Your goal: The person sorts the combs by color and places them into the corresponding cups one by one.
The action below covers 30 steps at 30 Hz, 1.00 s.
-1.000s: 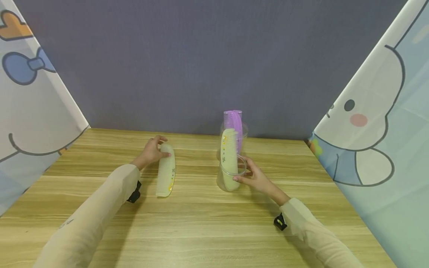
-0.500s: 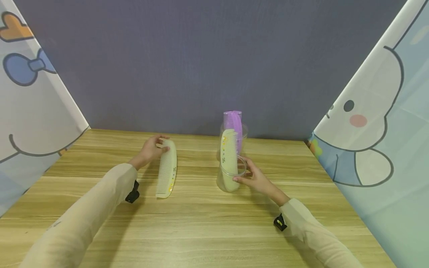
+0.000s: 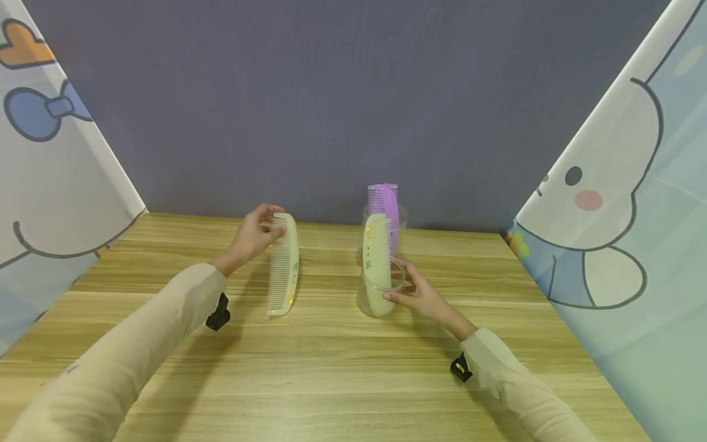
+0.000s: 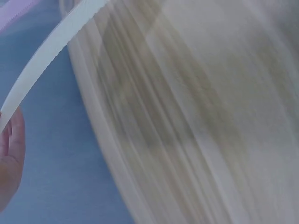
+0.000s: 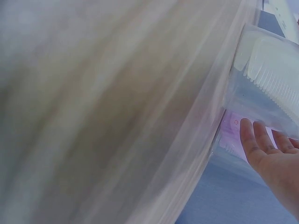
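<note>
Although small coloured marks ran along the spine of the cream plastic comb (image 3: 283, 265) held by the left hand (image 3: 251, 238), none of them could be read as writing. The fingers (image 3: 274, 232) pinched the comb's top end, so that it hung nearly upright with its lower tip at or just above the wooden worktop (image 3: 331, 368), left of the clear plastic cup (image 3: 380, 288). Which of the two, touching or lifted, could not be told. In the left wrist view the comb (image 4: 44, 58) showed only as a pale edge-on strip, the rest being blur.

A second cream comb (image 3: 377, 258) stood inside the clear plastic cup, with similar unreadable dots near its top. The right hand (image 3: 422, 296) touched the cup's right side, fingers (image 3: 399, 296) loosely curved against the wall near the rim. The right wrist view showed the cup (image 5: 261, 84) cut off at the frame edge, comb teeth visible through it.

Just behind that cup, a purple plastic comb (image 3: 385, 205) stood in another clear cup (image 3: 402, 216), largely hidden by the nearer one. Black wrist straps (image 3: 218, 312) were partly hidden under the beige sleeves.
</note>
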{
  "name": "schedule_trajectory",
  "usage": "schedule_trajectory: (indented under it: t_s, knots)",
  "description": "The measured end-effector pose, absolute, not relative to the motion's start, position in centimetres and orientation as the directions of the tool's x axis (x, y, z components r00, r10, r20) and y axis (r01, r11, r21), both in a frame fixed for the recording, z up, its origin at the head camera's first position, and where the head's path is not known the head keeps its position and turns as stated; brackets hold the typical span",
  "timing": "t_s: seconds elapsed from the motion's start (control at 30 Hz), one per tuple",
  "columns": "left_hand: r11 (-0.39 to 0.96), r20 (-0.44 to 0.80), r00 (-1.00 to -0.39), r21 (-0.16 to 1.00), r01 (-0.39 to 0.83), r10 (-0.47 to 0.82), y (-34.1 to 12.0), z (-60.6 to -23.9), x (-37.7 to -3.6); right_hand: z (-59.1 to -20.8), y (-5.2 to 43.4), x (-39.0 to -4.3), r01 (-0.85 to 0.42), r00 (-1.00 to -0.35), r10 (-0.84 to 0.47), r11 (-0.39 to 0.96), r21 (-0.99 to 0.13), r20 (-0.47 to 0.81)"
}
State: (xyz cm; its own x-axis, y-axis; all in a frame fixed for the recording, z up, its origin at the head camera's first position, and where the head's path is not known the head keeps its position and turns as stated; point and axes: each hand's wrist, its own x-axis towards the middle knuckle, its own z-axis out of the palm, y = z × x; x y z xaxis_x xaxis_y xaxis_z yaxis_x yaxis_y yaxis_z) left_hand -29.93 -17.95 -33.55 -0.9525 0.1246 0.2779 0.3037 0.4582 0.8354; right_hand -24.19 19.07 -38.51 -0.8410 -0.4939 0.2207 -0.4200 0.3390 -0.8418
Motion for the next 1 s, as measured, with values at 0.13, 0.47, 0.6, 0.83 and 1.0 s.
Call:
schedule_trajectory:
  t_s: [0.13,0.47,0.6,0.83,1.0]
  knots:
    - [0.419,0.336,-0.935,0.837,0.350,0.110,-17.4,-32.9,-29.7,-38.5,19.1,-24.1,-0.418,-0.842,-0.493,0.339,-0.843,0.219]
    - [0.302,0.503,-0.857,0.804,0.512,0.112,-14.9,-29.4,-27.1,-38.5,19.0,-24.0,-0.420,-0.845,-0.485,0.341,-0.841,0.225]
    - [0.292,0.558,-0.824,0.776,0.559,0.094,-13.9,-28.3,-26.1,-38.5,19.0,-24.0,-0.431,-0.841,-0.486,0.340,-0.835,0.237]
    - [0.265,0.644,-0.760,0.721,0.640,0.080,-12.6,-27.3,-25.5,-38.5,18.9,-24.1,-0.425,-0.845,-0.480,0.341,-0.838,0.234]
    - [0.259,0.693,-0.718,0.682,0.684,0.070,-11.7,-26.1,-25.1,-38.4,18.9,-24.1,-0.426,-0.845,-0.479,0.337,-0.839,0.236]
